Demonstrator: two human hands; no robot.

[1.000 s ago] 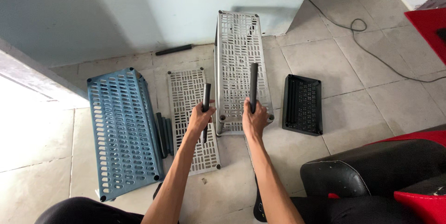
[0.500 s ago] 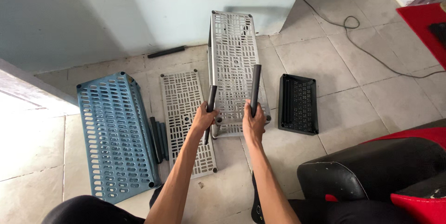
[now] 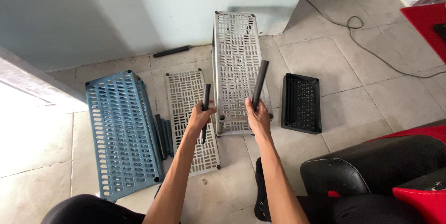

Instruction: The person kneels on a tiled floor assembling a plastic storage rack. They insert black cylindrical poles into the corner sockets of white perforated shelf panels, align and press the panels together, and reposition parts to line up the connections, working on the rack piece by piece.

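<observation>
We sit over a tiled floor [image 3: 362, 98], with a pale blue wall [image 3: 153, 5] at the far side. The largest piece is the blue slotted rack shelf [image 3: 121, 133], lying at our left and tilted on its edge. Next comes the tall grey slotted shelf [image 3: 238, 70], set lengthwise in front of us, and beside it on the left a flat grey slotted panel [image 3: 188, 112] on the tiles. At our right a black perforated tray [image 3: 302, 103] lies apart from the grey shelf, and a black padded seat [image 3: 371, 168] fills the lower right corner. A thin black cable [image 3: 371, 56] curls across the tiles beyond it. A few dark tubes [image 3: 162, 135] lie between the blue shelf and the grey panel, and one more black tube [image 3: 171, 51] rests by the wall.

Our left hand [image 3: 200, 118] has its grip closed around a black tube [image 3: 205, 98], held upright over the grey panel. Our right hand [image 3: 258, 117] has its grip closed around a longer black tube [image 3: 260, 82], slanted over the near end of the tall grey shelf.
</observation>
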